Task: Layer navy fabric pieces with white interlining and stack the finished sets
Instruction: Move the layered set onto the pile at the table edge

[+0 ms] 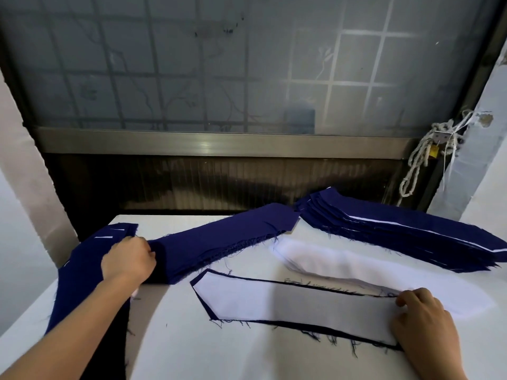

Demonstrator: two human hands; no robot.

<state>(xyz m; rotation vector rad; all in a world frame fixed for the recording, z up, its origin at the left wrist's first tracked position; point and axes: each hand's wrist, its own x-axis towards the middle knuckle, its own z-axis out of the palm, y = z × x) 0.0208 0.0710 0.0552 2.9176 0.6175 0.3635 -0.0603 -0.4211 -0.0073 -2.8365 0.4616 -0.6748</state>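
Eyes on the set, a navy piece with white interlining laid on top, lying flat on the surface with its long axis running left to right and its pointed end at the left. The right hand sits on the set's right end, fingers bent down onto the white layer. Whether it pinches both layers or only presses them flat, I cannot tell. Out past the set's left end, well apart from it, the left hand has its fingers curled into the navy pile, gripping the cloth there. Just behind the set lies the interlining pile, white and long, almost touching its far edge. And here's the relation that matters: the stack of finished sets lies behind the set and off to its right, beyond the interlining pile, with its own long axis roughly in line with the set's. So I'd judge the right hand, already at the end nearest that stack, is the one placed to carry the set away and back. The left hand looks placed to draw the next navy piece towards the spot the set occupies. The risk I'd watch is the loose white layer sliding off the navy in the lift.
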